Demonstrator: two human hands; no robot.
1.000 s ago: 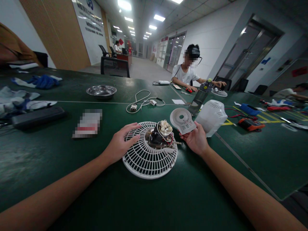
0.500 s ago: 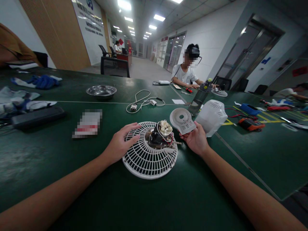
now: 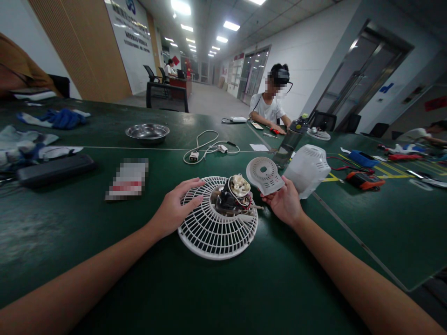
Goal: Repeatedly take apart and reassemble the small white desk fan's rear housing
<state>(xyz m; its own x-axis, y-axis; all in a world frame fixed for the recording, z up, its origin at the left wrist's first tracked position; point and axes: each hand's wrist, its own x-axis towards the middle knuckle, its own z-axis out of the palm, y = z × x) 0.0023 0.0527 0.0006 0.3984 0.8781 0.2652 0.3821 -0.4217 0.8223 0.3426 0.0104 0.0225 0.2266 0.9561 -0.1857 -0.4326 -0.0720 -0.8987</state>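
A round white fan grille [image 3: 216,246] lies on the green table in front of me. The fan motor [image 3: 225,202], with wires and a cream plastic part on top, sits exposed at its middle. My left hand [image 3: 174,207] rests on the grille's left rim, thumb and fingers spread apart. In my right hand [image 3: 284,202] is a vented white plastic cover [image 3: 264,174], pinched at its lower right edge and held tilted beside the motor. Just behind that hand stands a white plastic housing [image 3: 307,170] with slots near its top.
A bottle [image 3: 289,144] stands behind the housing. Farther off lie a metal bowl [image 3: 147,132] and a coiled cable [image 3: 209,149]. A black case [image 3: 56,170] and gloves [image 3: 56,118] are left; an orange multimeter [image 3: 365,179] is right. A co-worker [image 3: 270,104] sits opposite.
My hands, the grille and the cover have stayed in place. Across the table, the co-worker's arm has drawn back from the other fan part.
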